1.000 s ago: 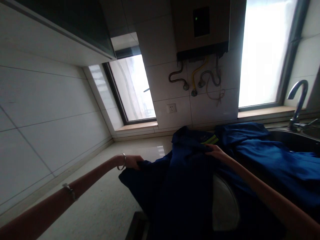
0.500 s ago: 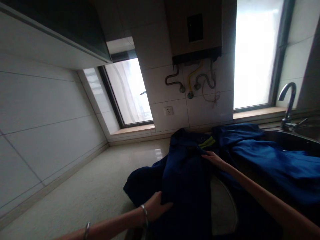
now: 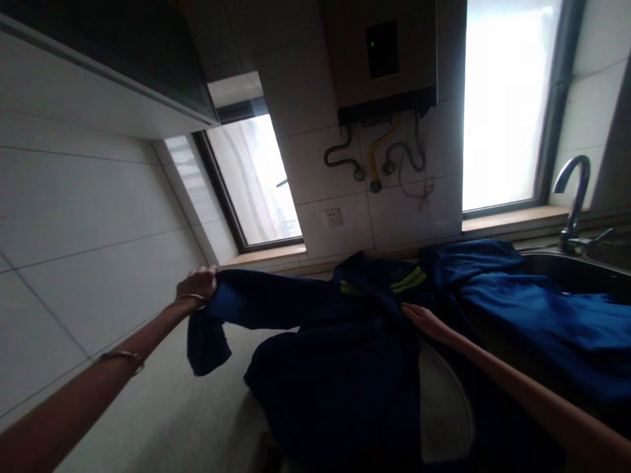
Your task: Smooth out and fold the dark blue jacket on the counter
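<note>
A dark blue work jacket (image 3: 340,368) with yellow-green reflective strips lies spread over the counter. My left hand (image 3: 197,284) is closed on one sleeve (image 3: 276,299) and holds it stretched out to the left, with the cuff end hanging below the hand. At the chest, near a strip, my right hand (image 3: 419,315) grips the jacket's front edge; its fingertips are partly hidden by the cloth. More blue cloth (image 3: 537,309) lies to the right and reaches over the sink.
The sink (image 3: 542,266) and its curved faucet (image 3: 574,190) are at the right. A water heater (image 3: 384,59) with pipes below hangs on the tiled wall, above a socket (image 3: 332,217). A cabinet (image 3: 113,59) overhangs the left. Pale countertop (image 3: 162,401) shows at lower left.
My left hand has moved up and far to the left, pulling the sleeve out from over the jacket's body. My right hand stays nearly where it was at the front edge.
</note>
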A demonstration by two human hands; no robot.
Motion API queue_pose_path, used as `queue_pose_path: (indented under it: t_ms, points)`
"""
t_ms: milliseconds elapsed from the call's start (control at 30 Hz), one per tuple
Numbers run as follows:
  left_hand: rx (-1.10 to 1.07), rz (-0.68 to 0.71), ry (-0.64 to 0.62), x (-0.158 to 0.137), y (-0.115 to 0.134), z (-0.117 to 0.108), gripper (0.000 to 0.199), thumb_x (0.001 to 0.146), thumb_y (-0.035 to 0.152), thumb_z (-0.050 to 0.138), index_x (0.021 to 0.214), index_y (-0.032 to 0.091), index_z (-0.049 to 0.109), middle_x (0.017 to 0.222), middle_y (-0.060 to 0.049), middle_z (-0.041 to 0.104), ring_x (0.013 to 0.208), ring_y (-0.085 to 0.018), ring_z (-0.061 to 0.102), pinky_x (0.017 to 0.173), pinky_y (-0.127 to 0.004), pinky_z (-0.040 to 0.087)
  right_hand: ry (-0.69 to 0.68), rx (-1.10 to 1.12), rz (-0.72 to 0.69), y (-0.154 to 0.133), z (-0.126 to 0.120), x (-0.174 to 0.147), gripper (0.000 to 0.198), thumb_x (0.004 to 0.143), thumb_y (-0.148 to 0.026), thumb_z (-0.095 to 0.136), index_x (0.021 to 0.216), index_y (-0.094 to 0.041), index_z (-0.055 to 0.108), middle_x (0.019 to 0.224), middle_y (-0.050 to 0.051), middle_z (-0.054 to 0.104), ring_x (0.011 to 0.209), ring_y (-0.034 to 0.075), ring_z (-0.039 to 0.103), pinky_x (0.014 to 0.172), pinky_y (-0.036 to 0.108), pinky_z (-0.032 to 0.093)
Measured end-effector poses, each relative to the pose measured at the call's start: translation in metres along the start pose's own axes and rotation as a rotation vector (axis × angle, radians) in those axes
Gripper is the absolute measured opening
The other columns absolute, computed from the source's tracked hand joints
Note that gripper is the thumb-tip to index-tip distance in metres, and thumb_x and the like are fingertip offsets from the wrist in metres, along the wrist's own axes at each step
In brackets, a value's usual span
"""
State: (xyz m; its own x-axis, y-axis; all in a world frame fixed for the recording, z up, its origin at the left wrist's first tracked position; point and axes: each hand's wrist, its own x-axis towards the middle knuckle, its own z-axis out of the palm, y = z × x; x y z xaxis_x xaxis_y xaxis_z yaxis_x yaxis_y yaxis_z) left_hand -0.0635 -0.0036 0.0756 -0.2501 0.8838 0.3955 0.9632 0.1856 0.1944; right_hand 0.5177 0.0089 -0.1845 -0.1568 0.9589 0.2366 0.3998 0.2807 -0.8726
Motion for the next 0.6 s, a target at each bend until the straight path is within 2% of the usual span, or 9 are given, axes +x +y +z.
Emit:
queue_pose_path:
  t_ms: [67, 167, 233, 267, 333, 400, 467, 533, 600]
  points:
    - [0.173, -0.099, -0.023, 0.003, -0.013, 0.010, 0.031, 0.076, 0.024, 0.052, 0.107, 0.016, 0.050, 0.107, -0.015, 0.057, 0.120, -0.042, 0.041, 0.091, -0.046, 0.039, 0.068, -0.038, -0.013, -0.002, 0.000, -0.001, 0.050, 0.086, -0.046, 0.039, 0.115, -0.012, 0.062, 0.104, 0.012, 0.066, 0.089, 0.026, 0.063, 0.074, 0.035, 0.051]
    - [0.308, -0.092, -0.192, -0.012, 0.000, 0.045, 0.051, 0.077, 0.020, 0.052, 0.124, 0.007, 0.039, 0.126, -0.027, 0.046, 0.121, -0.043, 0.040, 0.092, -0.048, 0.037, 0.163, -0.191, -0.193, -0.009, -0.010, 0.000, 0.045, 0.090, -0.040, 0.035, 0.109, -0.012, 0.064, 0.107, 0.013, 0.065, 0.096, 0.024, 0.061, 0.087, 0.035, 0.047]
    - [0.269, 0.052, -0.280, -0.031, 0.024, 0.076, 0.054, 0.079, 0.023, 0.052, 0.127, 0.003, 0.038, 0.130, -0.029, 0.043, 0.124, -0.040, 0.039, 0.098, -0.045, 0.033, 0.181, -0.343, -0.314, -0.014, -0.023, 0.006, 0.041, 0.091, -0.036, 0.034, 0.108, -0.013, 0.064, 0.111, 0.013, 0.063, 0.103, 0.023, 0.058, 0.095, 0.035, 0.042]
    - [0.227, 0.180, -0.334, -0.041, 0.038, 0.092, 0.054, 0.081, 0.025, 0.051, 0.128, 0.001, 0.039, 0.131, -0.030, 0.041, 0.126, -0.039, 0.036, 0.101, -0.045, 0.030, 0.180, -0.425, -0.346, -0.016, -0.030, 0.011, 0.040, 0.092, -0.034, 0.034, 0.109, -0.013, 0.064, 0.113, 0.014, 0.062, 0.106, 0.023, 0.056, 0.098, 0.036, 0.039]
    - [0.145, 0.358, -0.442, -0.060, 0.064, 0.122, 0.053, 0.085, 0.036, 0.048, 0.131, 0.009, 0.041, 0.137, -0.021, 0.042, 0.129, -0.030, 0.035, 0.105, -0.036, 0.027, 0.154, -0.582, -0.368, -0.015, -0.043, 0.024, 0.039, 0.093, -0.030, 0.033, 0.113, -0.012, 0.062, 0.119, 0.015, 0.059, 0.113, 0.024, 0.051, 0.102, 0.038, 0.035]
    - [0.074, 0.447, -0.590, -0.073, 0.086, 0.147, 0.056, 0.089, 0.047, 0.038, 0.136, 0.018, 0.039, 0.142, -0.013, 0.038, 0.133, -0.026, 0.031, 0.107, -0.037, 0.025, 0.092, -0.728, -0.366, -0.008, -0.049, 0.038, 0.040, 0.093, -0.027, 0.033, 0.118, -0.010, 0.059, 0.125, 0.016, 0.054, 0.120, 0.024, 0.046, 0.105, 0.039, 0.031]
    - [0.062, 0.463, -0.717, -0.079, 0.100, 0.167, 0.060, 0.090, 0.054, 0.029, 0.141, 0.024, 0.031, 0.147, -0.009, 0.030, 0.137, -0.029, 0.022, 0.108, -0.046, 0.022, 0.005, -0.867, -0.323, 0.002, -0.047, 0.047, 0.042, 0.093, -0.027, 0.032, 0.125, -0.010, 0.054, 0.131, 0.016, 0.050, 0.124, 0.024, 0.041, 0.105, 0.040, 0.031]
    - [0.095, 0.489, -0.803, -0.079, 0.109, 0.184, 0.058, 0.090, 0.054, 0.027, 0.143, 0.028, 0.028, 0.150, -0.007, 0.025, 0.138, -0.030, 0.017, 0.107, -0.050, 0.019, -0.039, -0.985, -0.212, 0.013, -0.038, 0.050, 0.045, 0.093, -0.032, 0.032, 0.132, -0.015, 0.048, 0.135, 0.013, 0.045, 0.125, 0.026, 0.040, 0.101, 0.042, 0.033]
    - [0.127, 0.567, -0.850, -0.074, 0.115, 0.195, 0.053, 0.091, 0.046, 0.033, 0.141, 0.029, 0.033, 0.151, -0.005, 0.022, 0.138, -0.030, 0.016, 0.108, -0.050, 0.019, -0.018, -1.065, -0.079, 0.020, -0.027, 0.050, 0.046, 0.094, -0.039, 0.032, 0.134, -0.022, 0.046, 0.137, 0.011, 0.044, 0.123, 0.030, 0.041, 0.098, 0.046, 0.033]
